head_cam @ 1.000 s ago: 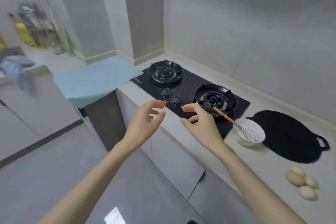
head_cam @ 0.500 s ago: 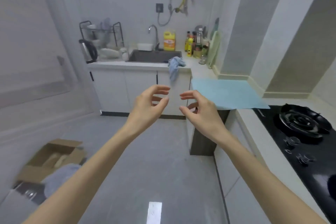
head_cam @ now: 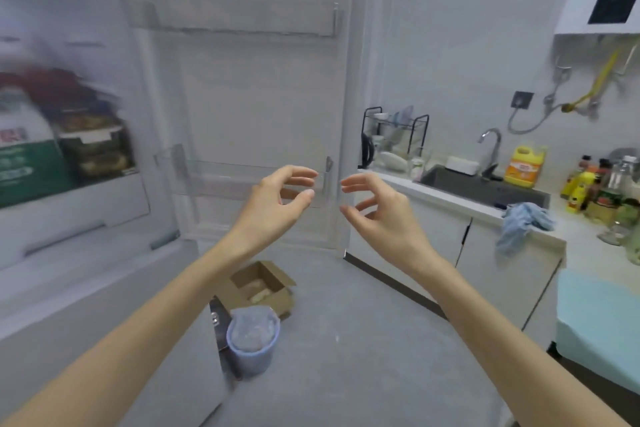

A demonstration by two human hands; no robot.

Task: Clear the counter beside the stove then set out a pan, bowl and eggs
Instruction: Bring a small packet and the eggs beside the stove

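Note:
My left hand (head_cam: 277, 199) and my right hand (head_cam: 375, 210) are raised side by side in mid-air, fingers loosely curled, holding nothing. They hover in front of an open fridge door (head_cam: 249, 121) with bare clear door shelves. The fridge interior (head_cam: 59, 149) at the left holds a green-and-white carton and stacked food containers. The pan, bowl, eggs and stove are out of view.
A cardboard box (head_cam: 261, 286) and a lined bin (head_cam: 252, 340) stand on the floor below my hands. The sink counter (head_cam: 450, 198) at the right carries a dish rack, bottles and a blue cloth (head_cam: 523, 222). A light blue mat (head_cam: 599, 319) covers a surface at far right.
The view has swung left from the stove and counter, past the sink, to the open fridge. Both hands stay raised and empty in much the same pose.

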